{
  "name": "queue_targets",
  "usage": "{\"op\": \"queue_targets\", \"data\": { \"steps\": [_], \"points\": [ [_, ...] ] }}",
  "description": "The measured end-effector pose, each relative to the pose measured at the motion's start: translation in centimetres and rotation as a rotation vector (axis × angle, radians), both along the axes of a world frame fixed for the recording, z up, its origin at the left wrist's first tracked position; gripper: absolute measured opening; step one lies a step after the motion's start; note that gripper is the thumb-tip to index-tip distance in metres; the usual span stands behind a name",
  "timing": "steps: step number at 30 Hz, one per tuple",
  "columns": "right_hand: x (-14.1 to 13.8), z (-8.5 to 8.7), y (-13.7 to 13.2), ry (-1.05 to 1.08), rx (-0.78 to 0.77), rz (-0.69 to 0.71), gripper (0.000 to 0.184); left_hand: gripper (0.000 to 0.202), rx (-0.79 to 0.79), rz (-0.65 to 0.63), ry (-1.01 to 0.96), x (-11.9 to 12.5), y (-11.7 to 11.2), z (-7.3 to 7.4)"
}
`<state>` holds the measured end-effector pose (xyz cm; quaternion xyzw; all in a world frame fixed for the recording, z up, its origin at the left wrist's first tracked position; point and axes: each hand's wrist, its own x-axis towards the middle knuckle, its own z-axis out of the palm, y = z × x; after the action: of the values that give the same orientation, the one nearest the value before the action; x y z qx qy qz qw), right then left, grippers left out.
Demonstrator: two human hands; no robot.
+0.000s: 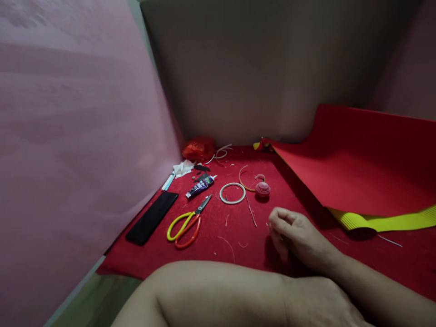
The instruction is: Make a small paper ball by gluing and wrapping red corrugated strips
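Observation:
My right hand (299, 234) is just above the red cloth, with its fingers curled and pressed together. A tiny pale tip shows at the fingertips; what they hold, if anything, is too small to name. Across the bottom lies my left forearm, and my left hand (322, 299) is beside my right forearm, its fingers out of sight. Beyond my right hand sits a small pink ribbed ball (262, 189) with a thin yellow strip (245, 185) curving beside it. A white ring (221, 194) lies flat to its left. Scissors (195, 212) with yellow and red handles rest further left.
A black phone (151, 218) lies at the left edge of the red cloth (207, 261). Behind the scissors are a glue tube (201, 186), a white tissue (183, 168) and a red plastic bag (198, 149). Red corrugated sheet (361, 159) with yellow sheet (398, 222) beneath covers the right side.

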<state>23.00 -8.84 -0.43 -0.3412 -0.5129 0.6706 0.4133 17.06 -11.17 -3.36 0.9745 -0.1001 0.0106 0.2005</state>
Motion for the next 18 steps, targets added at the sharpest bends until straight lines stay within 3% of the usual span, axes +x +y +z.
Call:
{"op": "queue_targets", "data": {
  "steps": [2, 5, 7, 12, 15, 18],
  "points": [
    [0.1, -0.2, 0.1, 0.051, -0.023, 0.017, 0.025, 0.012, 0.0, 0.01, 0.012, 0.5, 0.3, -0.5],
    [0.2, -0.4, 0.3, 0.061, -0.046, 0.011, 0.023, 0.008, -0.015, -0.002, 0.03, 1.0, 0.6, -0.3],
    [0.2, -0.5, 0.3, 0.045, -0.066, 0.0, 0.02, 0.003, -0.027, -0.026, 0.036, 1.1, 0.7, 0.3],
    [0.0, -0.3, 0.2, 0.079, -0.082, 0.007, 0.018, 0.021, -0.066, -0.02, 0.046, 1.5, 0.9, 2.1],
    [-0.1, -0.2, 0.1, 0.125, -0.122, 0.015, 0.017, 0.016, -0.104, 0.075, 0.059, 2.1, 0.9, 1.9],
    [-0.1, -0.2, 0.1, 0.124, -0.148, 0.022, 0.014, 0.017, -0.105, 0.089, 0.059, 3.0, 0.9, 1.1]
  ]
}}
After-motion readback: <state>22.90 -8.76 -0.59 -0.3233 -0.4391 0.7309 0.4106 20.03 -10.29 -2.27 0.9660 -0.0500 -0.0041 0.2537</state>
